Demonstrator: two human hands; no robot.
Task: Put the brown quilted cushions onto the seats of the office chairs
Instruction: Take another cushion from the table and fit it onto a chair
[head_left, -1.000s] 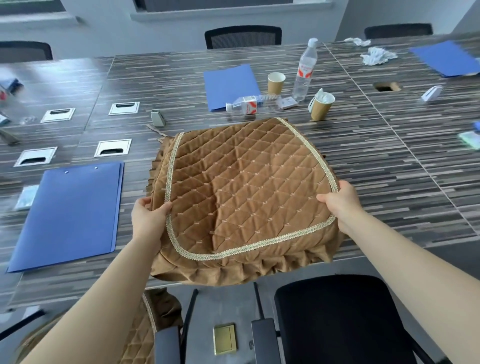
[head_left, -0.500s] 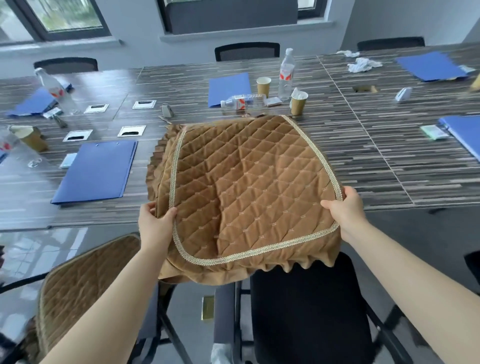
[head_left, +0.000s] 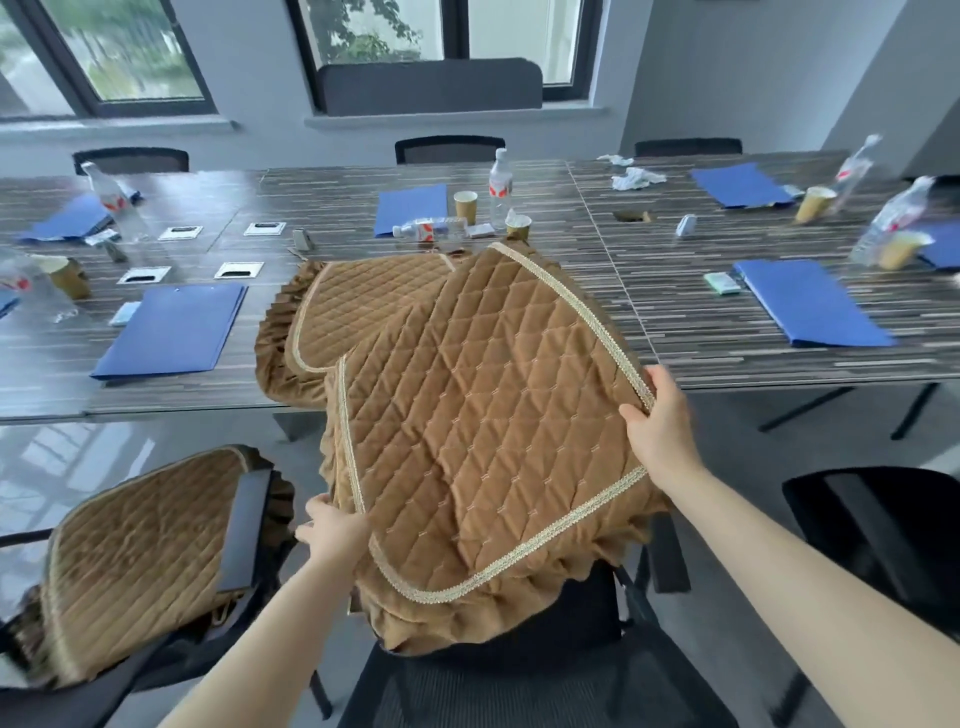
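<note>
A brown quilted cushion (head_left: 478, 426) with gold trim and a ruffled edge hangs tilted in the air over a black office chair (head_left: 519, 680). My left hand (head_left: 332, 532) grips its lower left edge and my right hand (head_left: 660, 421) grips its right edge. Its seat is mostly hidden under the cushion. More brown quilted cushions (head_left: 358, 306) lie stacked on the table edge behind. On the left, another office chair carries a cushion (head_left: 135, 556) on its seat, with its black armrest (head_left: 247, 530) across it.
The long striped table (head_left: 701, 312) holds blue folders (head_left: 171, 332), paper cups, water bottles (head_left: 500, 187) and tissues. A further black chair (head_left: 883, 540) stands at the right. More chairs line the table's far side under the windows.
The top cushion came off the stack toward me and down over the black chair, uncovering the cushion beneath. My view pulled back and rose.
</note>
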